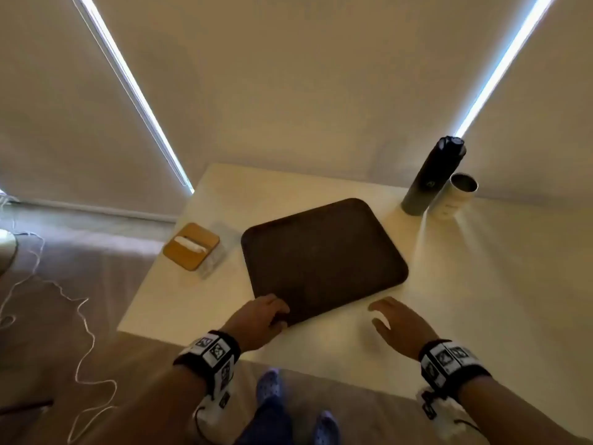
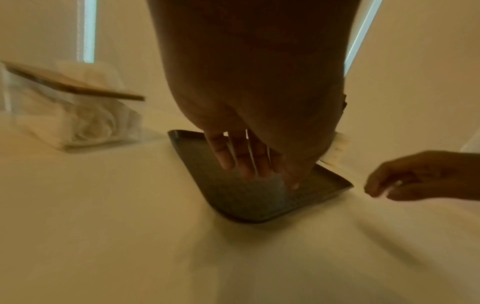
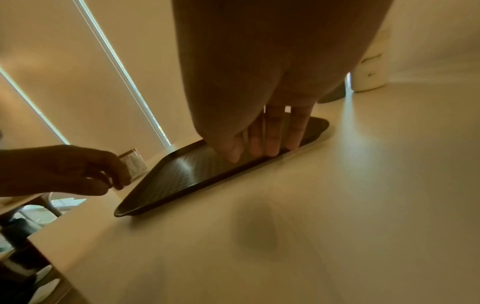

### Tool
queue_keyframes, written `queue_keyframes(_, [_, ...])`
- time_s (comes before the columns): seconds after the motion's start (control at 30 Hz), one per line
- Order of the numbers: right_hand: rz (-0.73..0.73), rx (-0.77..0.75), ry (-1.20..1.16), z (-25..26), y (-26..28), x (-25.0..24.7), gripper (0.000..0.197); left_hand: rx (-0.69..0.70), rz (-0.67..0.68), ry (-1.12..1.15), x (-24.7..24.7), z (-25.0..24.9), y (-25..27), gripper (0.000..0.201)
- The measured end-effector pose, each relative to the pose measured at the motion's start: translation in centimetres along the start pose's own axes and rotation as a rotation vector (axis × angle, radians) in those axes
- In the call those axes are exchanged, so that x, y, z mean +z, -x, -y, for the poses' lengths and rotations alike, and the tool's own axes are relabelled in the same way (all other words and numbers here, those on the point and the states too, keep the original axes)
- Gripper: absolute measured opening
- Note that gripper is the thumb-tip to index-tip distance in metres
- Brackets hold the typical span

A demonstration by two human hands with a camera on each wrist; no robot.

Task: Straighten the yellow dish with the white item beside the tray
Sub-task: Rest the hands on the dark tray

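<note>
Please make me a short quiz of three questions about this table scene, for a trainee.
1. True or false: the tray is empty.
2. Where is the box with the wooden lid? A: left of the tray. B: right of the tray. C: on the tray.
3. Which hand is at the near left corner of the tray?

Key: 1 true. 2 A. 3 the left hand.
</note>
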State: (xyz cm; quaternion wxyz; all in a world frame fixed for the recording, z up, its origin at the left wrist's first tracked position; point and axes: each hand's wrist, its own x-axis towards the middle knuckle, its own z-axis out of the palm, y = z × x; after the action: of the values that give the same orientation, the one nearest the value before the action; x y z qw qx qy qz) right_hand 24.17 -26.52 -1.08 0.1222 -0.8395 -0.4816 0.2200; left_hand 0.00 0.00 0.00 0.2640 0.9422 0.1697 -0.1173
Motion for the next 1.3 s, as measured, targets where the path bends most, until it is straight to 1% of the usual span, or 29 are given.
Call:
queue_keyframes(0.03, [-0.046,-0.024,-0.003,0.2,-1.2,0.4,0.029,0.011,0.011,0.0,0.5,0.0,-1.2,0.038])
queue_keyframes(0.1, [-0.091,-0.045,0.013,1.0,-3.2,0.7,0.03,0.019,0.048,-0.004,1.2,-0.2,-2.8,0.043])
queue_keyframes(0.2, [-0.088,-0.098,0.067,1.7,-5.6,1.3,0.033,0.042,0.121,0.022,2.4,-0.4,-4.2,0.045])
queue_keyframes(0.3, [-0.075,-0.102,0.105,1.2,-6.9,1.3,0.026,0.081,0.141,0.045,3.0,0.1,-5.0,0.039])
queue_keyframes(0.43, [-0.033,-0.167,0.111,0.6,-7.8,1.9,0.017,0.087,0.205,0.059,3.0,0.9,-5.6,0.032])
queue_keyframes(0.6, [-0.062,-0.222,0.146,0.8,-7.8,2.6,0.023,0.111,0.271,-0.013,1.9,1.9,-6.5,0.032])
queue_keyframes(0.73, [-0.076,-0.211,0.144,2.0,-8.1,3.5,0.03,0.128,0.234,-0.053,0.3,3.5,-7.3,0.031])
queue_keyframes(0.93, [-0.104,-0.165,0.093,3.6,-10.1,3.5,0.027,0.09,0.142,-0.064,-2.3,5.8,-10.0,0.029])
queue_keyframes(1.1, [-0.12,-0.107,0.109,3.7,-12.7,3.2,0.028,0.075,0.068,-0.03,-3.7,7.1,-12.6,0.027])
queue_keyframes(1.2, [-0.141,-0.071,0.118,3.6,-14.0,2.8,0.028,0.052,0.049,-0.021,-4.2,7.6,-13.8,0.027])
queue_keyframes(1.3, [-0.164,-0.053,0.127,3.4,-15.1,2.6,0.026,0.061,0.025,-0.009,-4.6,8.0,-14.8,0.026])
